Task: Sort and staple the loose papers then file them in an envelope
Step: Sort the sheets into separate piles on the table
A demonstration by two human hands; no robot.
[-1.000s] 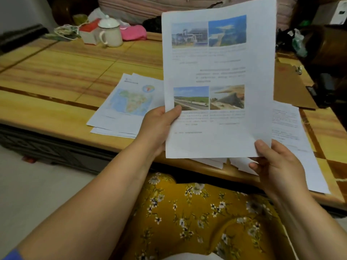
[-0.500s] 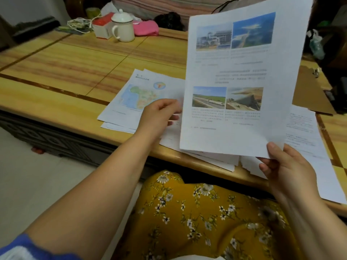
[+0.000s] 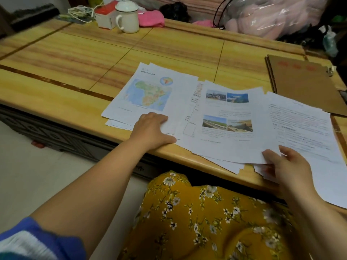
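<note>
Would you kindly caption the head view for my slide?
Left hand rests on white map sheet; right hand pinches white four-photo page on yellow wooden table.

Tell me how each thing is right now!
Photo page: flat on the papers, corner pinched by right hand.
Map page: flat, left hand resting on its pile.
Brown envelope: lying flat, untouched.
Mug: upright, lid on.

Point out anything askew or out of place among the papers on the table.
The loose papers are fanned unevenly, with several lower corners overhanging the table front edge. The photo page lies skewed over them, its corner pinched by the right hand. The left hand rests on the map page stack. Nothing looks torn or spilled.
</note>
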